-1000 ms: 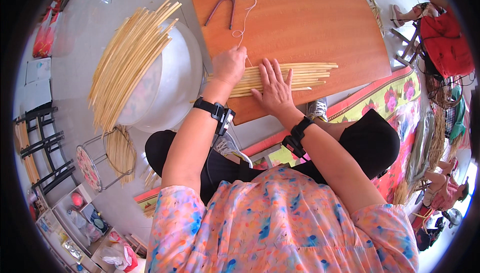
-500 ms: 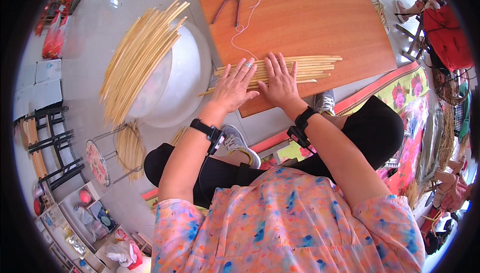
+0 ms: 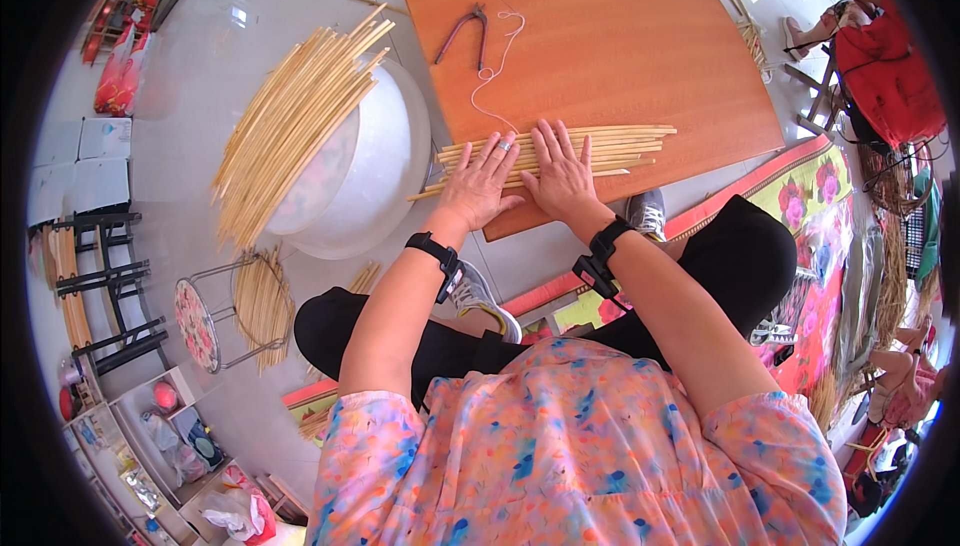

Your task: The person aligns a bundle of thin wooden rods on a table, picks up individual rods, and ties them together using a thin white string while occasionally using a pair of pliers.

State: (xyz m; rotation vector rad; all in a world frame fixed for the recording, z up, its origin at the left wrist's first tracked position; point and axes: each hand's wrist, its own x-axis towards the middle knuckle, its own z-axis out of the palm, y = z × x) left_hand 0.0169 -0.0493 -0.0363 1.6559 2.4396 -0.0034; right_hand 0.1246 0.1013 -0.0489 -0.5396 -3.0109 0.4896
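Observation:
A row of pale, straw-like stalks (image 3: 635, 144) lies side by side along the near edge of the orange-brown wooden table (image 3: 620, 36). My left hand (image 3: 480, 184), with a ring on one finger, rests flat over the left part of the row. Flat beside it, my right hand (image 3: 563, 178) presses on the middle, fingers stretched forward. Both hands hide parts of the stalks. A thin pale string (image 3: 489, 74) curls across the table down to the fingers of my left hand. Pliers (image 3: 463, 38) with spread handles lie farther back.
Left of the table, a large bundle of stalks (image 3: 290, 131) lies across a round whitish basin (image 3: 395, 136). A round stool (image 3: 197, 324) lies on its side on the floor. Flowered matting (image 3: 745, 186) spreads at the right, and a person's leg (image 3: 815, 34) shows beyond.
The view has shifted slightly, so the table and hands appear a little lower. Both hands stay flat on the stalks, with no clear change in their hold.

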